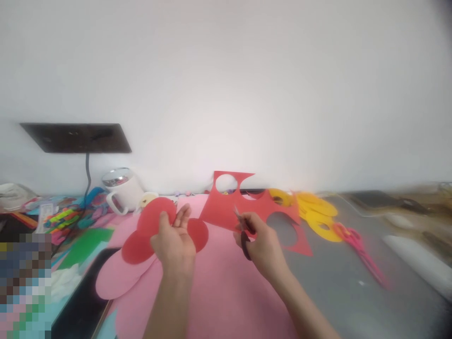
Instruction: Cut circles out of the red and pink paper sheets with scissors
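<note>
My left hand [175, 238] is over the pink paper, palm turned partly to the right, thumb and fingers apart. Its thumb overlaps a red paper circle [152, 213]; I cannot tell if they touch. A second red circle [137, 248] lies lower left, and a third [200, 235] is partly hidden behind this hand. Dark-handled scissors [245, 242] are in my right hand [262, 240], blades pointing up and left. Just beyond them is a red paper sheet [221, 207] with round holes cut out, partly covered by the right hand.
Pink paper [226, 292] spreads over a grey surface [318, 301]. Pink scissors [365, 256] and yellow paper cutouts [318, 212] lie right. Leftward are pink circles [118, 278], a lidded white mug [125, 190], green paper [84, 247] and a black panel [79, 137] with a cable.
</note>
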A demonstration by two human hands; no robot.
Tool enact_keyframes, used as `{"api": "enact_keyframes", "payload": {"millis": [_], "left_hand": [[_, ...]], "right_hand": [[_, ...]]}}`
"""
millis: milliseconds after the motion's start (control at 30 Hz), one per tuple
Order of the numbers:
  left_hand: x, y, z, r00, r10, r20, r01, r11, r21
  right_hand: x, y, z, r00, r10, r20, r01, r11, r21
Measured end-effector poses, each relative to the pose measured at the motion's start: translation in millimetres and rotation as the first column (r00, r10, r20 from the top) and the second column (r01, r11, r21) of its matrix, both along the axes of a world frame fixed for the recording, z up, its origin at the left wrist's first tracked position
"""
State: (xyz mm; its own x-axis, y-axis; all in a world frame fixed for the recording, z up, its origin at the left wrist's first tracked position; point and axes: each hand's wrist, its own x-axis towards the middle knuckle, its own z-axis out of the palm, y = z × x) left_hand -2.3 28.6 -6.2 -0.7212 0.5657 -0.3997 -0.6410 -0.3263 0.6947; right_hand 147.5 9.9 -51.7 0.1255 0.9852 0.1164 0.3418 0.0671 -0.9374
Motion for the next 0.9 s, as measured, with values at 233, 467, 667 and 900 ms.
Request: {"api": "enact_keyframes", "payload": {"millis": [233,467,667,900], "left_hand": [[-16.3,6.5,-1.6,0.983,-0.123,0.134,0.124,0.992,0.002],[-2.4,5.1,-5.6,0.902,-0.388,0.188,0.411,0.906,-0.1],[5.6,7.4,-12.2,0.778,-0.577,0.251,0.619,0.773,-0.141],[4.8,7.6,-14.9,0.732,-0.629,0.262,0.672,0.729,-0.127]], "right_hand": [[8.8,13.1,-10.0,0.977,-0.206,-0.056,0.205,0.979,-0.012],[24.8,26.7,-18.6,0.907,-0.388,-0.16,0.39,0.92,-0.02],[28.9,33.2,-22.4,0.842,-0.435,-0.318,0.442,0.895,-0.054],[29.8,33.5,-23.9,0.85,-0.39,-0.353,0.402,0.915,-0.042]]}}
